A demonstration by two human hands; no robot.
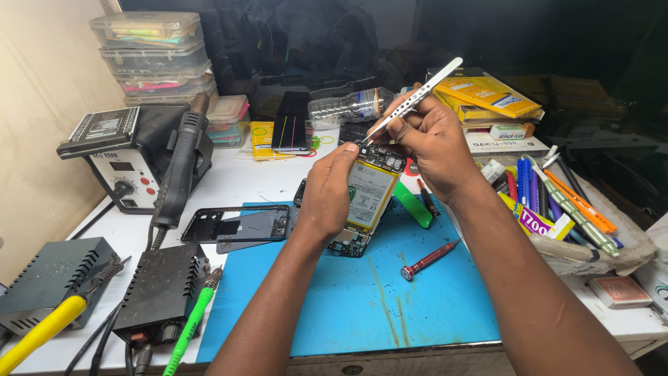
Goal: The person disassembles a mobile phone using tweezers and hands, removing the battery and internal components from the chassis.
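My left hand [325,195] holds an opened phone [369,198] upright over the blue mat [362,292], its back off so the pale battery and circuit board show. My right hand [431,143] grips silver tweezers [410,97] whose tip touches the top edge of the phone near the camera area. A red-handled screwdriver [428,260] lies on the mat just right of the phone. A green plastic pry tool [412,205] lies behind the phone.
A black phone frame [236,224] lies left on the mat's edge. A hot-air station [129,163] with its handle, two black power boxes [163,289], stacked parts boxes [156,52], a plastic bottle [348,106] and a tray of tools [557,202] surround the mat.
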